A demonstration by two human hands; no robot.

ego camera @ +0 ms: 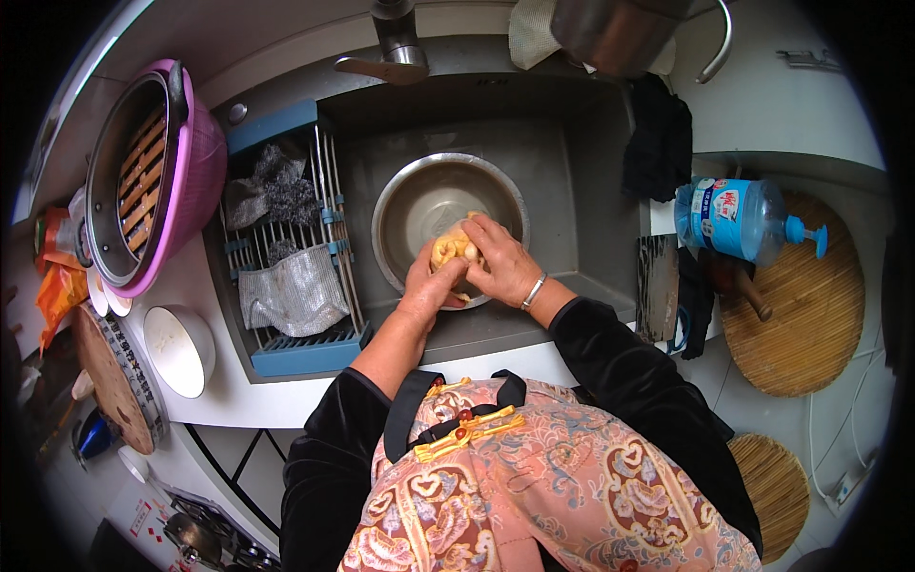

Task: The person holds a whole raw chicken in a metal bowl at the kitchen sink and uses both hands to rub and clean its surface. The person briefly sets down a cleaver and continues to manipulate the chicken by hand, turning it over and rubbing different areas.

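Note:
Both hands meet over the near part of a round stainless steel basin (389, 207), which stands in a dark sink (543, 164). Between them is a soft, yellowish, lumpy piece of food (452, 247) with a paler bit on its right side; its exact kind cannot be told. My left hand (431, 279) grips it from the left, thumb pointing across it. From the right, my right hand (500, 263) holds it with bent fingers, a silver bangle on that wrist. Under the hands the basin's inside is partly hidden.
Left of the basin, a dish rack (314, 357) holds scouring cloths (293, 289). A faucet (393, 61) rises behind. Further left are a pink colander (196, 164) with a steamer pot and a white bowl (179, 350). A cleaver blade (656, 289) and pump bottle (736, 214) lie right.

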